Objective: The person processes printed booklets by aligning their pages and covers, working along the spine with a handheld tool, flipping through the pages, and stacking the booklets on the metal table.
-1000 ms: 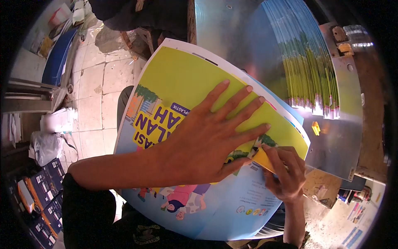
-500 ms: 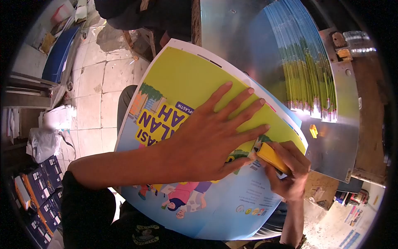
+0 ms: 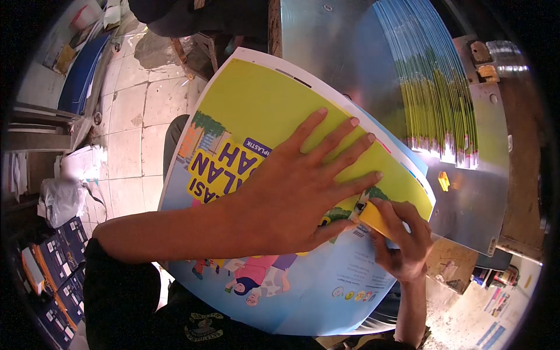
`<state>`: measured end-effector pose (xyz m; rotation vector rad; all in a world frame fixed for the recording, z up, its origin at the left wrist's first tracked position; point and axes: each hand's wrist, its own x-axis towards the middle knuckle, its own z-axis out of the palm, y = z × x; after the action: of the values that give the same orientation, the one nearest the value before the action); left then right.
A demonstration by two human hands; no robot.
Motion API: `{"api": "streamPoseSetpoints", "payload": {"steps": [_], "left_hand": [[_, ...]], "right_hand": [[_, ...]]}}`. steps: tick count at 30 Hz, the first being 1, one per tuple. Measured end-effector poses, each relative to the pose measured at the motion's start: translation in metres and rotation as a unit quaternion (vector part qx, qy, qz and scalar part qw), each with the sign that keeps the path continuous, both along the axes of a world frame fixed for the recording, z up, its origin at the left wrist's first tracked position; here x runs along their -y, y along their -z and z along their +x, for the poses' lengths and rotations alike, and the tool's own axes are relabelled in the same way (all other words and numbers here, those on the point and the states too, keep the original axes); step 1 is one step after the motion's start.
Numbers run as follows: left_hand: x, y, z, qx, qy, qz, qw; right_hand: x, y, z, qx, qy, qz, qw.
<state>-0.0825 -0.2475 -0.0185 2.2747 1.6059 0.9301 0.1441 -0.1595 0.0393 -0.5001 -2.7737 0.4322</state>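
Across my lap lies a large printed sheet (image 3: pixel 245 87), green and blue with cartoon figures and upside-down lettering. My left hand (image 3: pixel 315 181) rests flat on it, fingers spread toward its upper right edge. My right hand (image 3: pixel 405 239) grips a yellow stapler (image 3: pixel 376 219) near the sheet's right side. The stapler's dark front end is by my left thumb, against the printed surface. Its underside is hidden by my right fingers and the sheet. Another sheet's blue edge shows behind the upper right border.
To the right is a metal-topped table (image 3: pixel 326 46) bearing a row of overlapping folded prints (image 3: pixel 434 87). A small yellow object (image 3: pixel 444 181) lies on it. Dark boxes (image 3: pixel 58 262) and a plastic bag (image 3: pixel 61 201) stand on the left, beside the tiled floor (image 3: pixel 125 157).
My right hand has shifted slightly left and the stapler has turned a little, showing more of its dark front end. My left hand stays spread on the sheet.
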Motion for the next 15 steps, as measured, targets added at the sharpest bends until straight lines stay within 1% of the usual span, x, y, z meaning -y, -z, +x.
{"api": "streamPoseSetpoints", "payload": {"steps": [2, 4, 5, 6, 8, 9, 11, 12, 14, 15], "left_hand": [[0.0, 0.0, 0.0, -0.004, 0.001, 0.003, 1.0], [0.0, 0.0, 0.0, -0.001, -0.005, 0.003, 1.0], [0.0, 0.0, 0.001, -0.001, -0.004, 0.003, 1.0], [0.0, 0.0, 0.001, -0.001, -0.005, 0.007, 1.0], [0.0, 0.0, 0.001, -0.001, -0.007, 0.011, 1.0], [0.0, 0.0, 0.0, -0.001, -0.007, 0.01, 1.0], [-0.001, 0.0, 0.0, -0.001, -0.008, 0.01, 1.0], [-0.001, 0.001, 0.0, 0.001, -0.006, 0.009, 1.0], [0.0, 0.002, 0.0, 0.003, -0.003, 0.006, 1.0], [0.0, 0.002, -0.001, 0.001, 0.0, 0.007, 1.0]], "right_hand": [[0.001, -0.003, -0.004, -0.01, 0.026, -0.018, 0.999], [0.0, -0.011, -0.008, 0.007, 0.101, -0.177, 0.979], [-0.001, -0.01, -0.009, 0.005, 0.118, -0.216, 0.969], [0.0, -0.01, -0.009, 0.004, 0.119, -0.216, 0.969], [0.003, -0.011, -0.011, -0.009, 0.217, -0.353, 0.91], [0.003, -0.011, -0.01, -0.009, 0.216, -0.353, 0.91], [0.002, -0.011, -0.009, 0.01, 0.128, -0.225, 0.966], [0.003, -0.008, -0.007, 0.01, 0.127, -0.225, 0.966], [0.008, 0.0, -0.003, 0.009, 0.047, -0.034, 0.998], [0.005, 0.002, -0.001, 0.01, 0.004, 0.009, 1.0]]}}
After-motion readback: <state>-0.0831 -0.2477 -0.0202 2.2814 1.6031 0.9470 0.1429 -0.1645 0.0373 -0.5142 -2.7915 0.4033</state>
